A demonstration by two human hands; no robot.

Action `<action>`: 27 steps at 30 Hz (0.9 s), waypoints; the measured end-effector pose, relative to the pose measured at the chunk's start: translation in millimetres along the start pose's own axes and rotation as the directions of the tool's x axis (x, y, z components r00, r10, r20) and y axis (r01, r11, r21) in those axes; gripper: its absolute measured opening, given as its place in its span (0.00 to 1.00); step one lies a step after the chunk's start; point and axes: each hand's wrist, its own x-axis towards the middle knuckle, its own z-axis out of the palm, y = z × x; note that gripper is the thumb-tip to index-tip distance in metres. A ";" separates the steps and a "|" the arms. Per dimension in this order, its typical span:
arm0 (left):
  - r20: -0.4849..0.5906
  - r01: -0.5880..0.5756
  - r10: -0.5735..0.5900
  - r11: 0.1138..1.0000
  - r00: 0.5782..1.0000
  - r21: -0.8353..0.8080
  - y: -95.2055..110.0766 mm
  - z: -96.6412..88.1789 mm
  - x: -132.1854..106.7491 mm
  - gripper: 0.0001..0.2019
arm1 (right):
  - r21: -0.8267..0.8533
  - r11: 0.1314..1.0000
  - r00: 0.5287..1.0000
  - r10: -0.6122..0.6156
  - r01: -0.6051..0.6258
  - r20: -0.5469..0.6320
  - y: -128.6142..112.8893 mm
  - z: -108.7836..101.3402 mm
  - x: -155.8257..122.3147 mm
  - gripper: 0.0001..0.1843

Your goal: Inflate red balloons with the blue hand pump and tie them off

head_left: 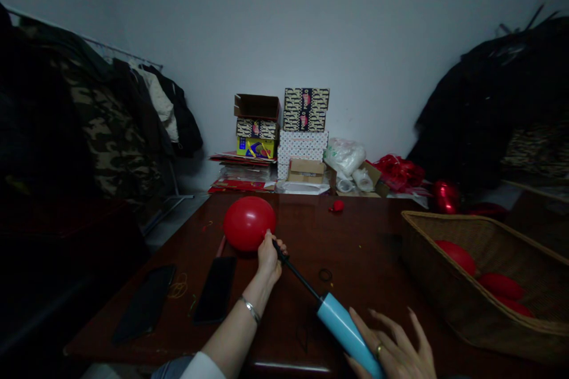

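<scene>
A round, inflated red balloon [249,224] is just beyond my left hand [270,259]. That hand is closed around the balloon's neck and the black nozzle end of a balloon pump [347,328]; the fingers hide where the two meet. From there the pump's thin black rod slants down to its light blue barrel. My right hand [393,349] is at the barrel's near end, thumb and index finger against its sides, the other fingers spread. The pump's lower end is cut off by the frame edge.
A wicker basket [444,290] with red balloons stands on the right of the brown table [355,266]. Two dark phone-like slabs [216,290] and rubber bands [178,289] lie at left. A small red balloon [338,206] is near the far edge. Boxes [304,145] are stacked behind.
</scene>
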 end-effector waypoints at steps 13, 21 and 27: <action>0.040 0.062 -0.062 0.998 0.997 -0.003 -24.4 8.5 -22.6 0.17 | 0.094 0.974 0.972 0.195 -0.208 0.132 -26.8 18.8 36.5 0.30; 0.031 0.084 -0.085 0.996 0.996 0.012 -27.0 11.8 -29.0 0.18 | 0.131 0.938 0.941 0.301 -0.322 0.155 -39.0 21.7 52.4 0.26; 0.049 0.100 -0.100 0.995 0.994 0.002 -30.4 10.1 -32.0 0.16 | 0.113 0.957 0.956 0.246 -0.266 0.160 -33.6 26.9 38.2 0.28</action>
